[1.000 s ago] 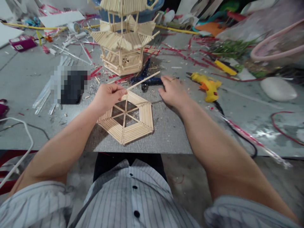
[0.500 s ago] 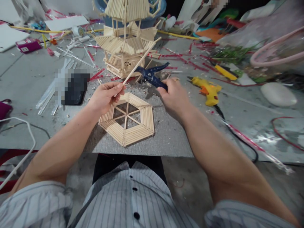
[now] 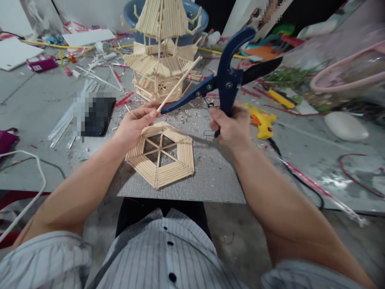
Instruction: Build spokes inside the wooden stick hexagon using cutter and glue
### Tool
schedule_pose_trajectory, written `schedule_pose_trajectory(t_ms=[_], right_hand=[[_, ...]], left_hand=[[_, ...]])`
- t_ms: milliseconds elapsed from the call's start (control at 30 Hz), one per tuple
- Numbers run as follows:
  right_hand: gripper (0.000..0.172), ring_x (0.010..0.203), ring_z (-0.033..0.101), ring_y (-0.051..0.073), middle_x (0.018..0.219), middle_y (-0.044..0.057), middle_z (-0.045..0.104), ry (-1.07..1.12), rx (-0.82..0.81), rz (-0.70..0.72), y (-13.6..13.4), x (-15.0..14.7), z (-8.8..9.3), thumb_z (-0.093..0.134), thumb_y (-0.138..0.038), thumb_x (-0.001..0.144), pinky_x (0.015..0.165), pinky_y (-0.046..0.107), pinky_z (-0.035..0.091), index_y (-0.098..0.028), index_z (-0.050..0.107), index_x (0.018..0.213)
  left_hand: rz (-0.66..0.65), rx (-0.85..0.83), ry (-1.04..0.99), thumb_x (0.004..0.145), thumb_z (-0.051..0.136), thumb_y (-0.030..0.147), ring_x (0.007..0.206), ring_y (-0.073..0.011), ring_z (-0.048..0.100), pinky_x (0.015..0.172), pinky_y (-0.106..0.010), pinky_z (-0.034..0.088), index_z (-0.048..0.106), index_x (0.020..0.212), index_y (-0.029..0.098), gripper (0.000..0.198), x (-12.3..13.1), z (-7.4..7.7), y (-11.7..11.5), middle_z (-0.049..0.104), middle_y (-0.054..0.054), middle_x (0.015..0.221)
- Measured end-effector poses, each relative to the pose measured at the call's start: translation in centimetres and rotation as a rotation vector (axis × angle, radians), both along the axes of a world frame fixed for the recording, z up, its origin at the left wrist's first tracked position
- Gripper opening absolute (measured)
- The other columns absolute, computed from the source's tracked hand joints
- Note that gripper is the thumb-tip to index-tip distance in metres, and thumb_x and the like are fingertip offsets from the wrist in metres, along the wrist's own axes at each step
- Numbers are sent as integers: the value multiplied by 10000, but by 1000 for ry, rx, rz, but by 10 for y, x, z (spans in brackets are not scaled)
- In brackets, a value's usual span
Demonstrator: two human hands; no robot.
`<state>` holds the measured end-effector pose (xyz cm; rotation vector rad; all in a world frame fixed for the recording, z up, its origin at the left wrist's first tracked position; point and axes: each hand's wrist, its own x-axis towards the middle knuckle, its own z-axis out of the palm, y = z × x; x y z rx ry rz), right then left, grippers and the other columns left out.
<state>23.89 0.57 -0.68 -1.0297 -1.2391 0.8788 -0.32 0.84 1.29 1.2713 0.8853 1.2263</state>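
My left hand point(image 3: 134, 123) pinches the lower end of a thin wooden stick point(image 3: 182, 82), which slants up to the right. Blue pipe cutters point(image 3: 227, 82) are gripped by one handle in my right hand point(image 3: 234, 127), raised over the table. Their other handle reaches left to my left fingertips, the hooked jaw points up and the dark blade juts out to the right. Below my hands lies a flat hexagonal frame of wooden sticks point(image 3: 173, 175) with spokes. Behind it stands a tiered pagoda model point(image 3: 162, 64) made of the same sticks.
At the right lie a yellow glue gun point(image 3: 264, 124), a yellow-handled knife point(image 3: 281, 98) and a white oval object point(image 3: 345, 126). A dark phone point(image 3: 99, 116) and clear glue sticks point(image 3: 64, 122) lie left. Behind the pagoda is a blue basin point(image 3: 129, 14). Scraps litter the table point(image 3: 216, 180).
My right hand has lifted the pipe cutters off the table and turned them upright, with jaw and blade spread apart. My left hand keeps the stick in nearly the same place.
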Motion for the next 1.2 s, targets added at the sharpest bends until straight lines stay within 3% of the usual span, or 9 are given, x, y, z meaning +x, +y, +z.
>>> schedule_pose_trajectory(t_ms=[100, 267, 400, 567, 667, 833, 967, 1067, 1200], right_hand=[[503, 376, 282, 53, 463, -91, 339, 91, -43, 59, -8, -8, 5, 794, -589, 582, 377, 245, 217, -236, 439, 634], [508, 374, 307, 40, 492, -89, 378, 243, -190, 176, -15, -11, 14, 849, -525, 526, 372, 234, 261, -223, 450, 614], [417, 428, 377, 40, 619, -62, 510, 341, -240, 248, -17, -11, 15, 844, -408, 545, 376, 217, 294, -217, 494, 666], [239, 652, 607, 128, 863, 12, 675, 306, -178, 176, -12, -12, 6, 744, -348, 630, 583, 299, 500, -228, 582, 759], [222, 799, 664, 185, 936, 11, 690, 246, -164, 168, -11, -11, 5, 710, -342, 636, 734, 364, 529, -250, 601, 807], [227, 1105, 603, 279, 976, 11, 698, 310, -197, 387, -20, -13, 23, 622, -388, 547, 831, 468, 513, -296, 572, 748], [264, 1148, 574, 270, 906, 13, 695, 371, -195, 482, -30, -22, 34, 578, -371, 543, 828, 454, 501, -333, 591, 804], [322, 1090, 602, 260, 863, 4, 675, 343, -180, 414, -29, -27, 30, 587, -349, 536, 855, 435, 490, -343, 586, 859], [335, 979, 627, 257, 902, 8, 654, -24, -52, 45, -17, -14, 14, 631, -276, 563, 930, 456, 462, -327, 566, 887]], left_hand=[[-49, 2, -10, 658, 822, 368, 1130, -187, 611, 809, -240, 522, 726, 673, 176, 215, 1, 1, -3, 679, -50, 1195], [-146, -23, 3, 653, 827, 379, 1117, -222, 639, 881, -316, 531, 739, 702, 175, 228, -1, 3, -5, 710, -71, 1094], [-190, 65, 60, 680, 810, 378, 1302, -268, 520, 1071, -417, 425, 739, 677, 186, 205, 1, 2, -7, 728, -71, 1053], [-269, 73, 111, 680, 799, 420, 1393, -251, 418, 1151, -459, 332, 755, 699, 217, 208, 5, 1, -12, 748, -56, 966], [-276, 51, 111, 678, 800, 419, 1376, -267, 438, 1157, -486, 315, 760, 710, 218, 208, 7, 2, -16, 746, -60, 991], [-301, 53, 117, 686, 796, 419, 1372, -249, 444, 1174, -450, 273, 767, 712, 220, 203, 10, 1, -18, 757, -53, 909], [-389, 18, 114, 705, 784, 400, 1317, -231, 503, 1147, -402, 307, 771, 729, 226, 176, 12, -3, -17, 754, -44, 1010], [-422, -17, 145, 694, 787, 417, 1246, -238, 563, 1101, -389, 360, 768, 732, 205, 216, 14, -4, -18, 717, -58, 1157], [-196, -68, 97, 699, 786, 373, 1034, -167, 657, 935, -306, 483, 753, 749, 183, 199, 13, -6, -15, 720, -55, 1099]])
